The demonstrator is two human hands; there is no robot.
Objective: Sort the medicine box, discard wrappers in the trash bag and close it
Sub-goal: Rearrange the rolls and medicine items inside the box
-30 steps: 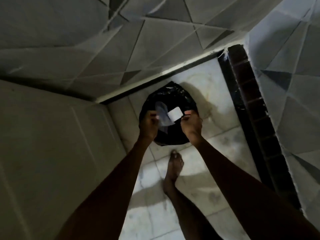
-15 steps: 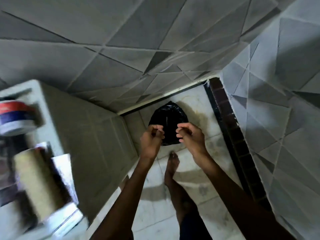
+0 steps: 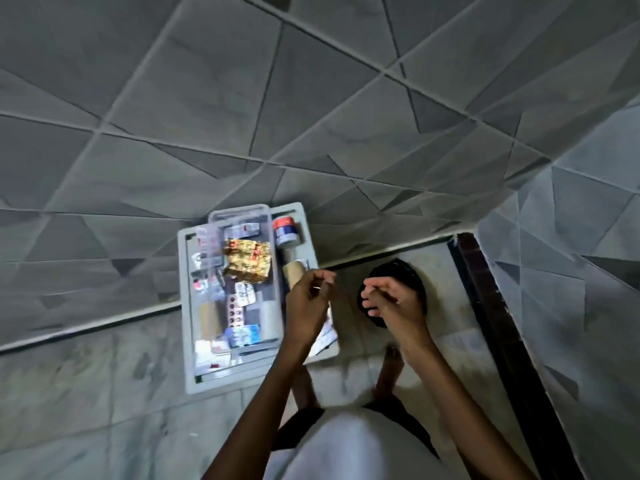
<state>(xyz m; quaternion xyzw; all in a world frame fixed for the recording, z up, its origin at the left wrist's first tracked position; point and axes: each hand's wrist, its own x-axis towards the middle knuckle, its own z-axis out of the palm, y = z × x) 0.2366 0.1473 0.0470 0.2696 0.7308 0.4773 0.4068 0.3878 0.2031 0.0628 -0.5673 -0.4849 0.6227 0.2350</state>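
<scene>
Evidently hovered between discarding and sorting: left hand (image 3: 308, 299) and right hand (image 3: 391, 303) half-curled, apparently empty; trash bag (image 3: 412, 275) at three o'clock of medicine box (image 3: 242, 299). Next, probably another wrapper pick.

Two hands (image 3: 308, 306) (image 3: 394, 303), one trash bag (image 3: 412, 275), one medicine box (image 3: 239, 292), one jar (image 3: 286, 231)

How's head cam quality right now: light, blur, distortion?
Head view: dim and grey overall, the brightest patch on the medicine box contents; motion blur smears the box and the left hand; wide-angle bending curves the wall-tile lines; the trash bag is a near-featureless black blob behind the right hand.
</scene>
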